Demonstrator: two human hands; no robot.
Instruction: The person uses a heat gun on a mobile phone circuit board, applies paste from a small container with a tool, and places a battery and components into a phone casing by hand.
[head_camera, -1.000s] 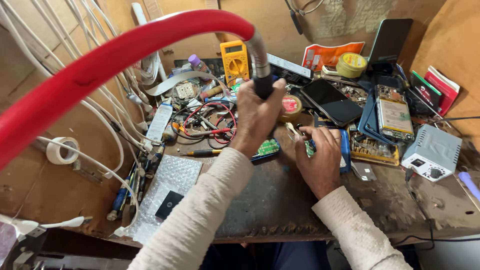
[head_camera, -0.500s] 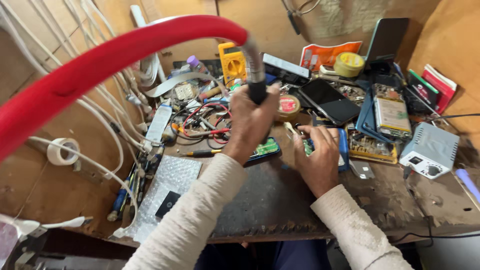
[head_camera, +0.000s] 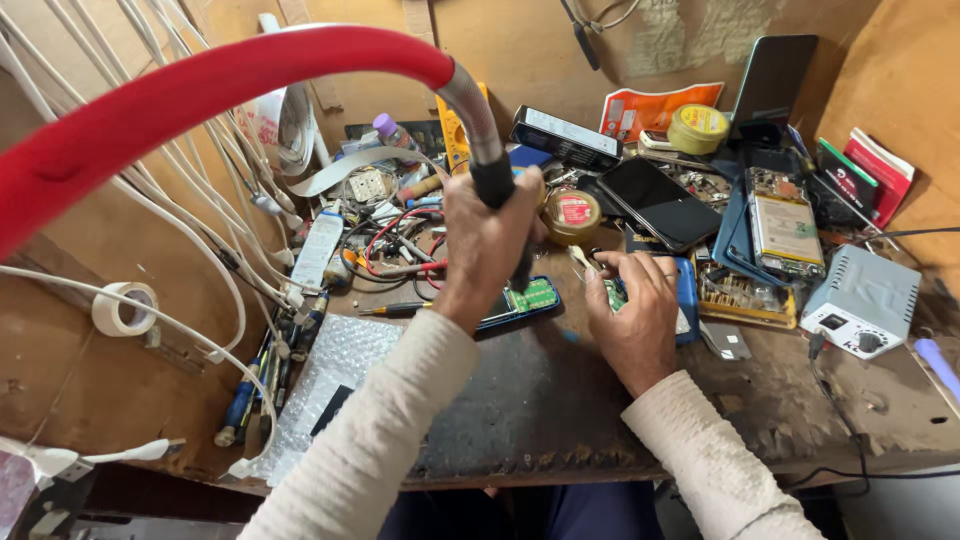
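Note:
My left hand (head_camera: 488, 255) is shut on the black handle (head_camera: 493, 182) of a hot-air tool. Its metal neck runs up into a thick red hose (head_camera: 250, 75) that arcs across the left of the view. The nozzle is hidden behind my hand, just above a green circuit board (head_camera: 534, 295) on the dark mat. My right hand (head_camera: 635, 315) rests beside it on a blue phone frame (head_camera: 688, 292). It pinches pale tweezers (head_camera: 580, 259) against a small green board (head_camera: 613, 294).
A white station box (head_camera: 862, 298) stands at the right. Opened phones (head_camera: 785, 228), a black phone (head_camera: 662, 200), a round tin (head_camera: 573, 213), a yellow tape roll (head_camera: 698, 127) and a yellow multimeter (head_camera: 456, 140) crowd the back. White cables, bubble wrap (head_camera: 330, 372) and a tape roll (head_camera: 120, 308) lie left.
My left hand with the hot-air handle has shifted slightly left and nearer. My right hand stays on the small board with the tweezers.

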